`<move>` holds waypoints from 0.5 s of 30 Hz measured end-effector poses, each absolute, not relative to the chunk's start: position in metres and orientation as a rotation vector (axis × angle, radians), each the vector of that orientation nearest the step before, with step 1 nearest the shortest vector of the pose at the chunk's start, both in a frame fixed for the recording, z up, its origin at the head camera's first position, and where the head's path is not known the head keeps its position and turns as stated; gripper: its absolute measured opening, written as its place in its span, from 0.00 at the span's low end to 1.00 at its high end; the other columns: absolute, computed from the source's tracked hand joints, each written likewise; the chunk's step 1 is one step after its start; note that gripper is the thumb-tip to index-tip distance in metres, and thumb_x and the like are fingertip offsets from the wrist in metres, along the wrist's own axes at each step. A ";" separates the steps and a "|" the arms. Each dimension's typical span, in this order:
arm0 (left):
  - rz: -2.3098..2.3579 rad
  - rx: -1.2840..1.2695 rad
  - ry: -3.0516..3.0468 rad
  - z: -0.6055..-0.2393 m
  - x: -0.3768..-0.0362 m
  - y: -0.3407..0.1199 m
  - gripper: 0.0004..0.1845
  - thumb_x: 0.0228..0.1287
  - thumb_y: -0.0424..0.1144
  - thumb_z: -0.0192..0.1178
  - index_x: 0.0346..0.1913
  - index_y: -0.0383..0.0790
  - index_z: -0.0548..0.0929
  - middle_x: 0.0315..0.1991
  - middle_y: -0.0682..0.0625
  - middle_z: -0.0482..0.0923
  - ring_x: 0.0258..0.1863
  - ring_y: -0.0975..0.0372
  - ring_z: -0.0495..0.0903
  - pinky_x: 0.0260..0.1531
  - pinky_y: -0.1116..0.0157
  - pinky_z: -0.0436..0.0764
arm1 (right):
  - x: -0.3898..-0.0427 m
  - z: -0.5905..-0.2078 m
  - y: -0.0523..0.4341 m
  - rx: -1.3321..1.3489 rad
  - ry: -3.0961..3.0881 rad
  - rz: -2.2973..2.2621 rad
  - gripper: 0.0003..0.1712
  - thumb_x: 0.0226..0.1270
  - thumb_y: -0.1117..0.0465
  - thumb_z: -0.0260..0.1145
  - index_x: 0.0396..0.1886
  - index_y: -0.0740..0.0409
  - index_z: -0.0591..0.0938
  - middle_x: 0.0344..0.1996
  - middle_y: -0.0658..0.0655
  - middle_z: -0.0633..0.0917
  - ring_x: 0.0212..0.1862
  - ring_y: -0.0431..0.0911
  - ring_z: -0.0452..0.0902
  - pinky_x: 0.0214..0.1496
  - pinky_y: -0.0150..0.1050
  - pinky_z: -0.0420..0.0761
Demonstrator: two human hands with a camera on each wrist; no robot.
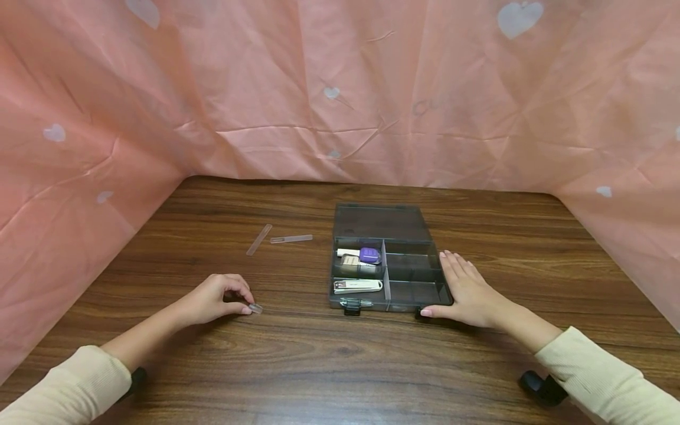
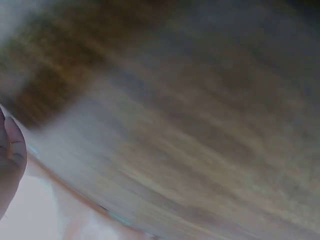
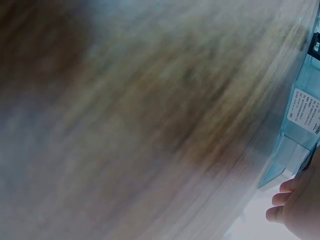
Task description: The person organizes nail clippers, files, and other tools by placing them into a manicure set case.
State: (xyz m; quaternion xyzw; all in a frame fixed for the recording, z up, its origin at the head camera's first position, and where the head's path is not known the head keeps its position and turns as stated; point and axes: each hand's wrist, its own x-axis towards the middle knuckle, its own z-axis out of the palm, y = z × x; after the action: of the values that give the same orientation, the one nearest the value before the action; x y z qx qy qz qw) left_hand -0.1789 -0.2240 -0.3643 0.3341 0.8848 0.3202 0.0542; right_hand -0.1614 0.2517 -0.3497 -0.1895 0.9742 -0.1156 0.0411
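Observation:
My left hand [image 1: 220, 299] pinches a small clear plastic piece [image 1: 256, 308] between thumb and fingers, low over the table. In the left wrist view only part of the left hand [image 2: 12, 155] shows, at the left edge. My right hand [image 1: 470, 295] rests along the right side of a smoky see-through compartment box [image 1: 391, 295], fingers straight and thumb at its front corner. In the box's left half lie a purple nail polish bottle [image 1: 370, 255], a second, pale-labelled bottle [image 1: 350, 263] and a nail clipper [image 1: 358, 286]. The right-hand compartments look bare.
The box's lid [image 1: 379, 222] lies folded back behind it. Left of the box, two narrow clear strips [image 1: 259, 239] lie on the wood-grain table [image 1: 319, 360]. A pink curtain [image 1: 265, 88] with pale hearts surrounds the back and sides. A printed label [image 3: 305, 111] shows on the box.

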 end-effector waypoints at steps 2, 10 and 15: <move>0.989 0.999 2.684 -0.363 -0.179 -0.222 0.03 0.52 0.36 0.67 0.30 0.45 0.84 0.33 0.54 0.81 0.34 0.73 0.76 0.34 0.71 0.78 | -0.161 -0.349 0.252 -0.580 2.982 -0.358 0.68 0.49 0.29 0.62 0.69 0.77 0.46 0.69 0.77 0.48 0.70 0.69 0.42 0.68 0.63 0.46; 0.958 0.955 2.741 -0.359 -0.179 -0.215 0.03 0.51 0.35 0.68 0.30 0.41 0.85 0.30 0.54 0.83 0.32 0.73 0.78 0.34 0.71 0.80 | -0.160 -0.346 0.250 -0.597 2.988 -0.357 0.68 0.49 0.29 0.62 0.68 0.77 0.47 0.68 0.77 0.49 0.70 0.69 0.43 0.68 0.64 0.47; 0.949 0.900 2.800 -0.358 -0.179 -0.210 0.04 0.51 0.35 0.68 0.31 0.40 0.85 0.29 0.53 0.84 0.31 0.72 0.78 0.33 0.71 0.79 | -0.159 -0.345 0.249 -0.598 2.983 -0.363 0.68 0.49 0.29 0.62 0.68 0.77 0.47 0.68 0.77 0.49 0.70 0.69 0.43 0.68 0.64 0.48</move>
State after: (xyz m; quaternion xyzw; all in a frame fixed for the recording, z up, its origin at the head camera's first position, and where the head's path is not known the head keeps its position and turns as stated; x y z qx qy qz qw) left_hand -0.1788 -0.2104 -0.3576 0.2910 0.9058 0.3069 0.0257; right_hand -0.1595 0.2495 -0.3454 -0.1950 0.9729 -0.1183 0.0387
